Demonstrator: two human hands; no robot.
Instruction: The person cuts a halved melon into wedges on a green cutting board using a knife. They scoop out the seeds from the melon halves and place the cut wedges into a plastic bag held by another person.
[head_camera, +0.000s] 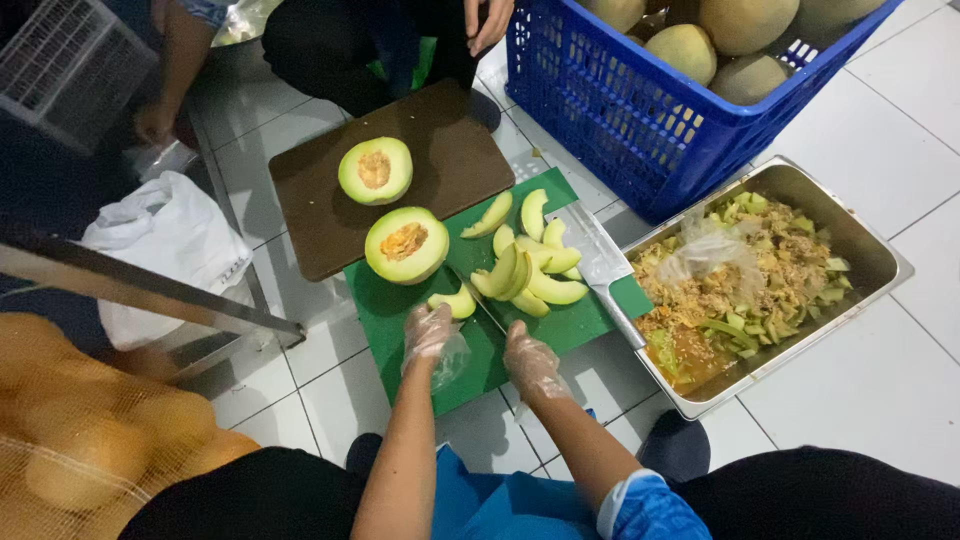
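Two gloved hands work low on the green cutting board (560, 328). The left hand (432, 335) rests with bent fingers just beside a melon slice (456, 302); I cannot tell if it grips it. The right hand (528, 358) is closed around a knife (480, 302), whose blade points up-left. The pile of slices (530, 268) lies near the board's right edge, which touches the steel tray (870, 250). One melon half (406, 245) sits across the border to the brown board (450, 150).

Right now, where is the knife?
In the head view, the knife lies on the green board, between the gloved left hand and right hand, beside the melon slices.
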